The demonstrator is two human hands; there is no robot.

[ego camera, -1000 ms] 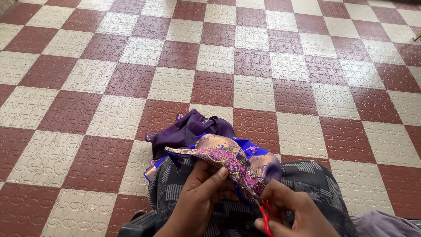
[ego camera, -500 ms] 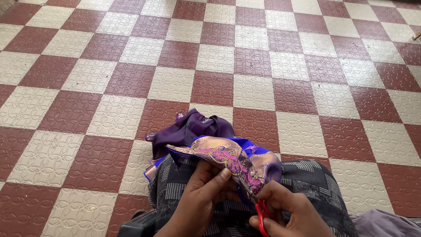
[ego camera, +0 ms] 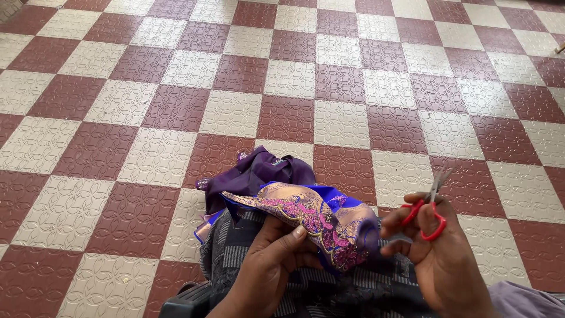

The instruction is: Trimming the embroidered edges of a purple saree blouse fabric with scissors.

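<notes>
Your left hand pinches the gold-and-pink embroidered border of a purple cloth bunched over your lap. Your right hand holds small red-handled scissors just beside the cloth, blades pointing up. Below lies a red-and-cream checkered tile floor.

No packages, labels, signs or screens.

Cloth: glossy purple and blue woven silk-like fabric with raised gold and pink embroidery. Scissors at 3 o'clock of it: red plastic handles, dull grey metal blades. Floor: matt embossed tiles, maroon and cream. Lap garment: matt checked grey cloth.
</notes>
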